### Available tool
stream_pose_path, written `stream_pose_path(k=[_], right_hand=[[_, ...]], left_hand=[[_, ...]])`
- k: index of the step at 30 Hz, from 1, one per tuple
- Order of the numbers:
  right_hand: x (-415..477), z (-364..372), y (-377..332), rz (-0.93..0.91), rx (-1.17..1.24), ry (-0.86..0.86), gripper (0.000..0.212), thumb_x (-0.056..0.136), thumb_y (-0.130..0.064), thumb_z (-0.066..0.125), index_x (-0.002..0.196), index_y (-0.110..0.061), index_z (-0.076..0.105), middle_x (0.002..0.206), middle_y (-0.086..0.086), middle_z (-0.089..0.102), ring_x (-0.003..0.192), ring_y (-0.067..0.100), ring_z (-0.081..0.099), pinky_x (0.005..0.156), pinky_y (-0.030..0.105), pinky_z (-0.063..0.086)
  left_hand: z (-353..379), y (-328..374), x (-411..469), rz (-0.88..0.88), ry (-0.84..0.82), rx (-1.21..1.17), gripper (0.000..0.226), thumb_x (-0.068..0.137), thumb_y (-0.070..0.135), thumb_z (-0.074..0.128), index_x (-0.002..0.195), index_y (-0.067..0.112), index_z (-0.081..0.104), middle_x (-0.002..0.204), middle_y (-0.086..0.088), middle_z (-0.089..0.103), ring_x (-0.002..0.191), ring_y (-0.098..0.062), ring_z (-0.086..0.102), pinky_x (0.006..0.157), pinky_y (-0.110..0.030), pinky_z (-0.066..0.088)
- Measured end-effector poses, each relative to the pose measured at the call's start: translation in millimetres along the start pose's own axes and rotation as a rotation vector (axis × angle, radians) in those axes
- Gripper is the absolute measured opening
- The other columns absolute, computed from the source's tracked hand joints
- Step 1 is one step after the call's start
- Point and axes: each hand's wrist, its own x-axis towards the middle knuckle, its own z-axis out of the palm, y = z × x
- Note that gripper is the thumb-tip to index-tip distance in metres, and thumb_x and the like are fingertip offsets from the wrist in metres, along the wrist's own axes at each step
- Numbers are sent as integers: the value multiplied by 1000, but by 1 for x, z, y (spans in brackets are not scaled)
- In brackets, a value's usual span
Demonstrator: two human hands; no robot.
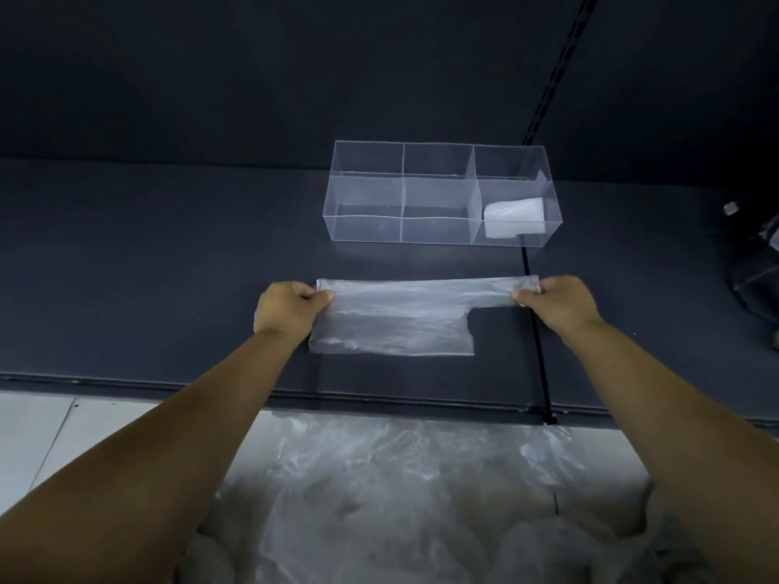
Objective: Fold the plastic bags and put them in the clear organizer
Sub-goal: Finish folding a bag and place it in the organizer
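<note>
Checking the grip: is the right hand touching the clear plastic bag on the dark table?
Touching: head view shows the right hand pinching the clear plastic bag at its right end.

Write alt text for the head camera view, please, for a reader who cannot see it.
The left hand and right hand pinch opposite ends of a clear plastic bag stretched over a dark surface. Behind it stands a clear organizer with one folded bag in its rightmost compartment.
</note>
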Motion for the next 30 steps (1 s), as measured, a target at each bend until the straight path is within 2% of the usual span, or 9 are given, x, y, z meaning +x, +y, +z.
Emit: stream_pose_path(k=[3,5,8,12,15,17,19,23,30], right_hand=[[1,3,-1,-29,-99,37,41,85,-35,66,68,2,58,60,8,49,55,20,47,47,27,32],[0,4,-1,-37,-145,47,45,85,-36,66,58,-5,47,55,5,44,50,17,43,45,28,28],[-3,3,-5,-33,-177,45,50,86,-36,66,54,-11,37,55,4,44,53,18,45,45,28,26],[-21,11,-22,-62,-214,227,22,87,-25,64,93,-5,56,94,13,58,89,33,57,60,31,42],[-52,47,-47,-431,-276,440,32,83,-7,61,114,-6,58,116,19,53,105,37,53,86,43,44],[-76,84,-65,-696,-224,227,39,87,-7,56,126,-7,56,131,17,50,120,33,47,104,42,38],[-89,120,-73,-760,-259,-42,46,97,-18,46,142,-10,41,152,11,34,140,26,28,118,37,18],[-68,139,-50,-663,-553,-71,62,101,-49,21,154,-21,9,162,-1,-1,148,13,-8,119,37,-10],[-19,65,4,-531,-732,7,64,100,-50,18,154,-21,0,162,-1,-5,148,15,-9,118,39,-10]], left_hand=[[4,8,-14,106,233,147,20,86,30,68,91,11,68,99,-11,62,96,-32,57,75,-35,44],[11,15,-27,352,331,189,15,87,17,65,98,7,67,108,-17,57,97,-36,52,84,-42,44],[31,18,-45,658,93,233,30,95,13,53,123,5,60,131,-17,53,119,-35,50,104,-40,34],[56,-2,-53,574,-109,522,64,100,49,24,153,18,5,162,-1,2,148,-18,-3,119,-37,-5],[63,-9,-54,564,-89,643,76,88,65,-1,150,23,-14,157,5,-18,144,-14,-20,117,-42,-13],[64,-9,-54,554,-78,668,77,82,68,-9,145,24,-21,153,7,-25,141,-14,-26,116,-45,-15],[64,-11,-53,552,-78,708,72,85,63,-7,142,24,-27,156,4,-24,139,-18,-30,116,-48,-15],[62,-13,-53,531,-72,727,76,84,67,-6,144,25,-26,159,-2,-18,143,-28,-24,116,-48,-13],[48,-16,-51,413,-37,650,115,67,89,4,152,12,-6,161,-10,-8,147,-26,-12,118,-48,-7]])
